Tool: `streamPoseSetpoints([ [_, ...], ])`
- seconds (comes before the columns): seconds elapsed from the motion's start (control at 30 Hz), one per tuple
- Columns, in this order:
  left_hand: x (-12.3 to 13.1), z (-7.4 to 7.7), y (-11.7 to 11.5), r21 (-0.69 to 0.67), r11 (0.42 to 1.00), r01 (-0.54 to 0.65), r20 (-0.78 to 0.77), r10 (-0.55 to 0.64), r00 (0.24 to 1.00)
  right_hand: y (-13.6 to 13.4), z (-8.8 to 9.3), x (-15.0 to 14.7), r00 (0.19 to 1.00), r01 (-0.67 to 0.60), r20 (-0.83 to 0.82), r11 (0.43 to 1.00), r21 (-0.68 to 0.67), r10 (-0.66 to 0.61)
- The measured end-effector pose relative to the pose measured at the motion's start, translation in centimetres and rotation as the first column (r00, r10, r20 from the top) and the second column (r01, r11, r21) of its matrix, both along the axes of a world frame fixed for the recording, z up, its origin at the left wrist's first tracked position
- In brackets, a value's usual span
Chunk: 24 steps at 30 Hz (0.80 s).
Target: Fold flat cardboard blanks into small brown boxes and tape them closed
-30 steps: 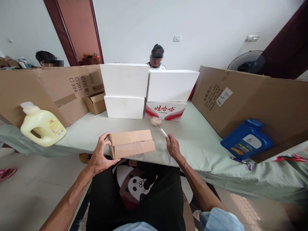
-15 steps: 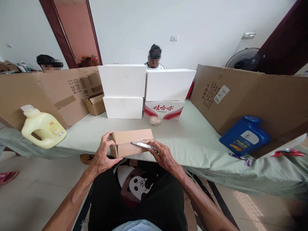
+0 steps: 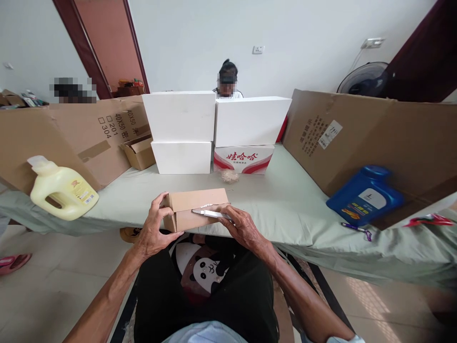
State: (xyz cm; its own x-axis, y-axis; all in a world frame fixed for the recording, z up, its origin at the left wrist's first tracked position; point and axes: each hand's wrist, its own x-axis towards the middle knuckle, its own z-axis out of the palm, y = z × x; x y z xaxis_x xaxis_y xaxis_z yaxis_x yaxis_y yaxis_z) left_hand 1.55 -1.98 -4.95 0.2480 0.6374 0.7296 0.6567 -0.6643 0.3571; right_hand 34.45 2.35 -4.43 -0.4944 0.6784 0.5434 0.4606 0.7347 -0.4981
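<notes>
A small brown cardboard box (image 3: 194, 197) rests at the front edge of the cloth-covered table, straight ahead of me. My left hand (image 3: 156, 224) grips its left end, thumb below and fingers round the upper corner. In my right hand (image 3: 244, 226) is a utility knife (image 3: 210, 214) with a pale handle. Its blade lies along the seam across the box's near face, where the edge looks torn or ragged. A small crumpled clear-plastic clump (image 3: 229, 176) sits on the table beyond the box.
White cartons (image 3: 182, 157) are stacked at the back. Large cardboard sheets (image 3: 85, 138) stand at both sides. A yellow jug (image 3: 64, 190) is on the left; a blue bottle (image 3: 366, 195) and purple pen (image 3: 356, 230) are on the right. Two people sit behind.
The knife has shifted slightly left along the seam and lies a little flatter. My left hand keeps its hold on the box. The whole view has tilted slightly.
</notes>
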Motion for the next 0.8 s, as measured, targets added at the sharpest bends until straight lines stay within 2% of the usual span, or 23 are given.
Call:
streamPoseSetpoints([
  [0.27, 0.2, 0.2, -0.2, -0.009, 1.000, 0.001, -0.013, -0.001, 1.000, -0.3, 2.1, 0.3, 0.999, -0.012, 0.044, 0.999, -0.033, 0.014],
  [0.6, 0.6, 0.6, -0.5, 0.064, 0.998, 0.006, -0.052, -0.003, 0.999, -0.7, 2.8, 1.0, 0.983, 0.070, 0.162, 0.991, 0.114, -0.088],
  [0.8, 0.6, 0.7, -0.5, 0.062, 0.998, -0.001, -0.054, 0.004, 0.999, -0.9, 4.3, 0.9, 0.943, 0.126, 0.297, 0.988, 0.091, -0.148],
])
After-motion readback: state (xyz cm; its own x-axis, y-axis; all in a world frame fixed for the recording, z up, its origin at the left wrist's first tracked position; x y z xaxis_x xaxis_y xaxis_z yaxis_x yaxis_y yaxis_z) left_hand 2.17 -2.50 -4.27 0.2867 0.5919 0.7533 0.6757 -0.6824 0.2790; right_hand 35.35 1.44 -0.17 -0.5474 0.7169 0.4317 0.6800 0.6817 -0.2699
